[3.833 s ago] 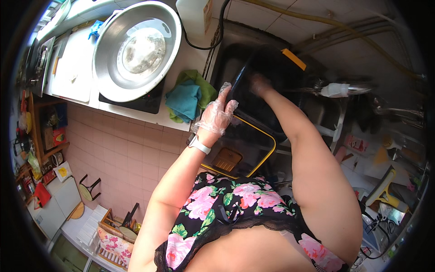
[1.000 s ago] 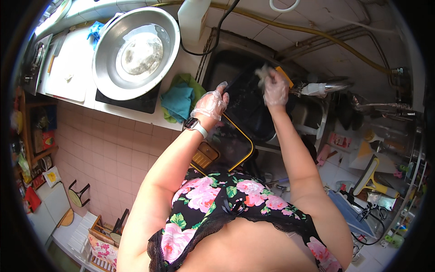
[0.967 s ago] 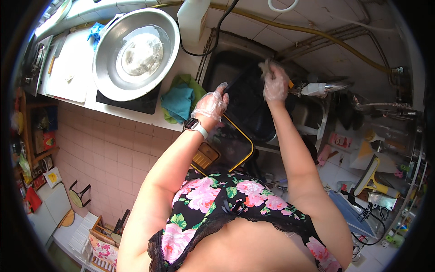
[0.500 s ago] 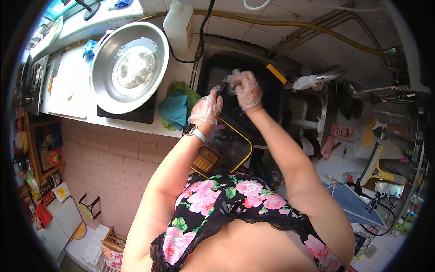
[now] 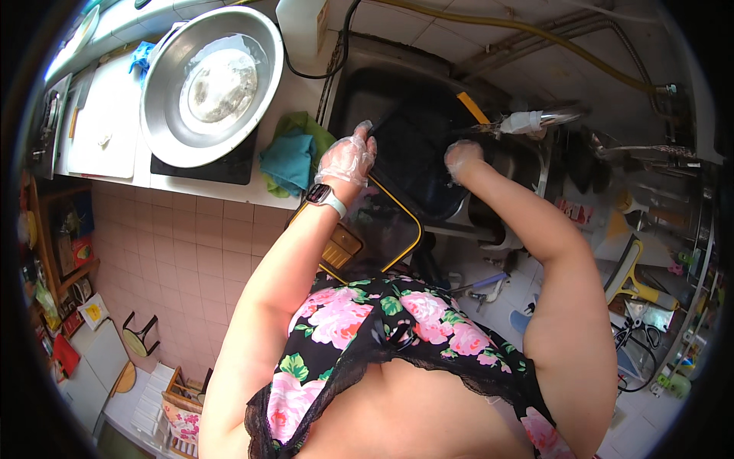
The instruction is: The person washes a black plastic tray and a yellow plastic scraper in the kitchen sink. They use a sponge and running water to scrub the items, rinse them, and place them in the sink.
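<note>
A dark, shallow tray-like thing (image 5: 420,157) is tilted over the black sink (image 5: 367,88), its exact kind lost in the shade. My left hand (image 5: 348,159), in a clear plastic glove, closes on its left edge, thumb and fingers pressed together. At the opposite side my right hand (image 5: 463,158), gloved too, is curled against the tray's right edge; its fingertips are hidden. An orange strip (image 5: 472,108) sticks up at the far end. Below my left hand stands a black yellow-rimmed container (image 5: 417,237) with a brown soap-dish-like piece (image 5: 342,245).
On the left counter a wide metal basin (image 5: 260,126) holds water. Teal and green cloths (image 5: 289,161) lie between it and the sink. A faucet (image 5: 554,117) with a white wrapping juts in from the right. Behind are a white jug (image 5: 302,27) and a yellow hose (image 5: 527,42).
My right hand has left the spot beside my left hand and moved right, to the tray's far side. The orange strip has shifted slightly. My left hand stays nearly in place.
</note>
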Available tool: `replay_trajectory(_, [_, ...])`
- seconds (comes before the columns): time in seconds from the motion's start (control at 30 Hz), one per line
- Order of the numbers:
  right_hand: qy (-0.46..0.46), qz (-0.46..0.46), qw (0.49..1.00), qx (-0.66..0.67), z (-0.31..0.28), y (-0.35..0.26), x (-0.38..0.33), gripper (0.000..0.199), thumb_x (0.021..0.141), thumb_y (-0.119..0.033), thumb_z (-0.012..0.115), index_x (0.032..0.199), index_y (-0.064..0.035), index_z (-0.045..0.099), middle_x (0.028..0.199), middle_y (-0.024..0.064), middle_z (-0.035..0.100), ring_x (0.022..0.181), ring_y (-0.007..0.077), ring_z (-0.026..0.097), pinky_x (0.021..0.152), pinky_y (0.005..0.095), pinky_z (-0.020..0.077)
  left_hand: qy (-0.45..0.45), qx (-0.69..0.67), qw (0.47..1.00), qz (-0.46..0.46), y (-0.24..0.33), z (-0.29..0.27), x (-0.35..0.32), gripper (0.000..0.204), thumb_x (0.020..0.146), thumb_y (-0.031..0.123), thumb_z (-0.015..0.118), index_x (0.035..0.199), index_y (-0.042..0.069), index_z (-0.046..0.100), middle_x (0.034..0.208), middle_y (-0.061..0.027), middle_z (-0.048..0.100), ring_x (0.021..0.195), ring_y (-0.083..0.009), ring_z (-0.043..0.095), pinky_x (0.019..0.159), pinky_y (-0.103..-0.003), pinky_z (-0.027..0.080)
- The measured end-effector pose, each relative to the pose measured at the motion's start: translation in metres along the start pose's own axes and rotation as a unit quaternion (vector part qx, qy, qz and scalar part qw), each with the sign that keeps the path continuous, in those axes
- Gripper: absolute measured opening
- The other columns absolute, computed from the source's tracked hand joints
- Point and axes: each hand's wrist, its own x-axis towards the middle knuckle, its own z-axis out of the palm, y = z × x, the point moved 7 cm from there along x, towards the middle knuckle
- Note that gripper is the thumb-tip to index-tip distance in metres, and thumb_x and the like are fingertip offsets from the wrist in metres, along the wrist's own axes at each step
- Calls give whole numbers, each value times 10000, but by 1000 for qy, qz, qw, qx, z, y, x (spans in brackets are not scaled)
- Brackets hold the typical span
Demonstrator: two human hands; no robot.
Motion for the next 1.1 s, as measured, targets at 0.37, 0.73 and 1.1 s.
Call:
replay_trajectory(0.37, [-119,-247,962,6,74,-139,94,380,825,-187,647,1195,-134,721,1299,118,654,1187,281,632,937,431,519,-16,13,1000,-14,3,-3,1,331,993,288,493,1277,131,558,830,-227,681,805,-431,655,698,-541,515])
replay_trajectory(0.73, [-66,-192,971,-124,64,-94,161,454,965,-272,474,1375,-113,590,1468,108,518,1379,318,449,1132,481,330,18,8,1000,3,1,1,-1,290,985,258,514,1227,110,572,766,-206,671,732,-424,651,636,-523,517])
replay_trajectory(1.1, [-22,-22,779,626,56,-141,162,257,862,-261,652,1007,-76,756,1047,143,734,931,283,699,809,421,534,12,17,1000,8,3,-3,4,296,986,265,510,1228,106,570,780,-209,674,744,-421,653,649,-525,515])
